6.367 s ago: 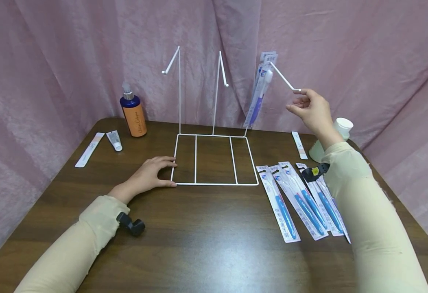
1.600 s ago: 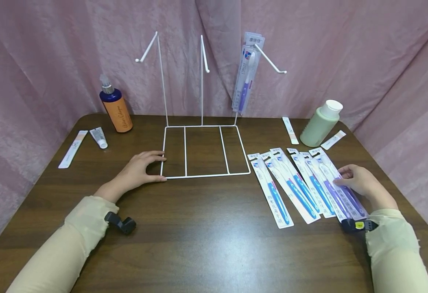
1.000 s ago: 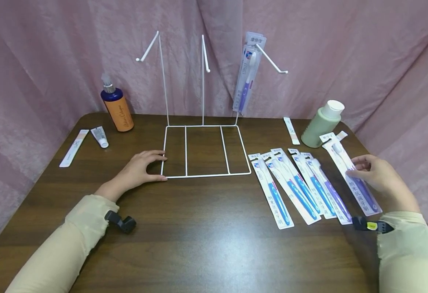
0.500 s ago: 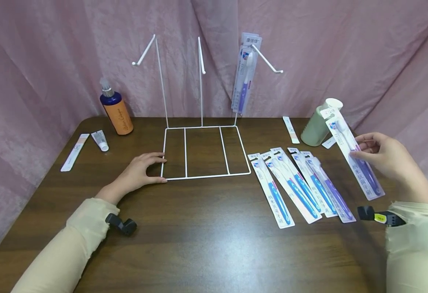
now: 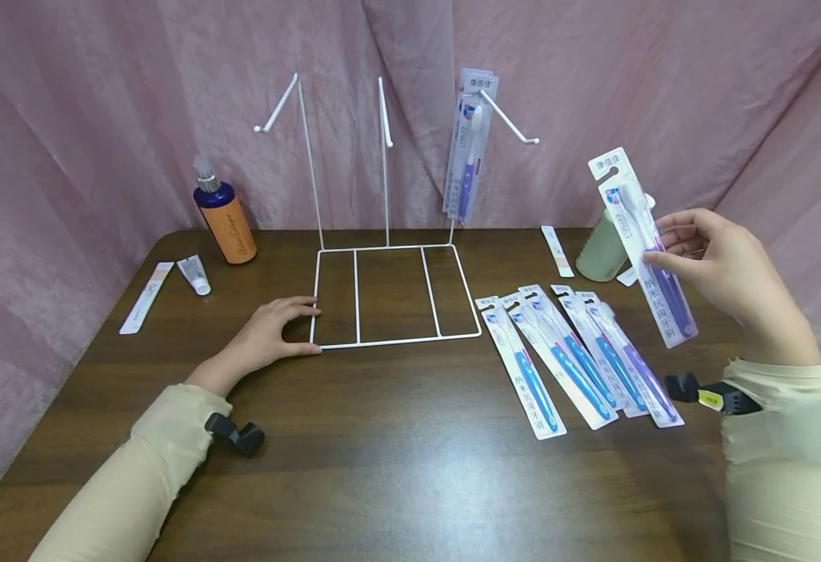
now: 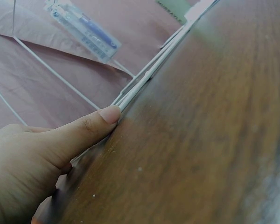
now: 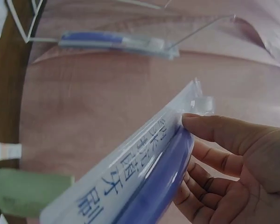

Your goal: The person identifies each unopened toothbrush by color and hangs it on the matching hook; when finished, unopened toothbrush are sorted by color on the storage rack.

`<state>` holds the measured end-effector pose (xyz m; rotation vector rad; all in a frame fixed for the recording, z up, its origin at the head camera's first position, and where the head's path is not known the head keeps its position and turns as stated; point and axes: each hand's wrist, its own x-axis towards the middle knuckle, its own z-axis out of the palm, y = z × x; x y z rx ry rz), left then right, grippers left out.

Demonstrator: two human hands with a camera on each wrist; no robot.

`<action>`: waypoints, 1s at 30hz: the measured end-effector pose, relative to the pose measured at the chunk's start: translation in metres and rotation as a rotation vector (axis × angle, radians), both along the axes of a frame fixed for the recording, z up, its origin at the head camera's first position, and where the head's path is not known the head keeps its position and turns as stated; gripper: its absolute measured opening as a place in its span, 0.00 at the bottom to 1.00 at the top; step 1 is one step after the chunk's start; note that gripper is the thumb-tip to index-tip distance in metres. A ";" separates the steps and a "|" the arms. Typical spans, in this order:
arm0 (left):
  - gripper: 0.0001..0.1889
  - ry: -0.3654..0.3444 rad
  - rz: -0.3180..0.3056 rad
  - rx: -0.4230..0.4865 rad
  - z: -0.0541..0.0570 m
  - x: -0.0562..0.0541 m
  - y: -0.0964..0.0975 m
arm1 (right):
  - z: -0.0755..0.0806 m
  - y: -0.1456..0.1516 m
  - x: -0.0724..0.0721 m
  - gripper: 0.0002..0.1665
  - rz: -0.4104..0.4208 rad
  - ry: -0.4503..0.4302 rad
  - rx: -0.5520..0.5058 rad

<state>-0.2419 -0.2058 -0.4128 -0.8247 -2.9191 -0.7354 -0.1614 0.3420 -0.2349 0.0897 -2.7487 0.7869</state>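
In the head view my right hand (image 5: 730,269) pinches a packaged toothbrush (image 5: 631,215) with a purple handle, raised above the table's right side and tilted, its hanging hole at the top. The right wrist view shows the thumb on the front of the pack, beside the purple handle (image 7: 158,182). A white wire display rack (image 5: 396,341) with three hooked arms stands in the middle. My left hand (image 5: 259,336) rests at its front left corner, thumb and fingers fairly straight and touching the wire. Packaged purple toothbrushes (image 5: 470,156) hang on the right arm.
Several packaged toothbrushes (image 5: 523,367), blue and purple, lie right of the rack. A green bottle (image 5: 600,250) stands behind the held pack, partly hidden. At left are an orange bottle (image 5: 231,230), a small tube (image 5: 194,275) and a white strip packet (image 5: 147,298).
After leaving the right hook, my right hand has picked the purple toothbrush pack off the table's right side, raised it and brought it slightly leftward. My left hand stays at the rack's corner.
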 end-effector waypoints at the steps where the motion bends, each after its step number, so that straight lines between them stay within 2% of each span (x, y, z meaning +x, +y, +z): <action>1: 0.35 0.001 0.000 0.002 0.000 0.000 0.000 | 0.001 -0.004 -0.001 0.25 0.008 0.015 -0.009; 16: 0.34 0.006 0.002 0.012 -0.002 0.003 0.000 | 0.002 -0.062 -0.014 0.26 0.031 0.187 -0.173; 30: 0.35 0.004 0.002 -0.002 0.002 0.002 0.000 | 0.003 -0.092 -0.016 0.25 0.056 0.222 -0.161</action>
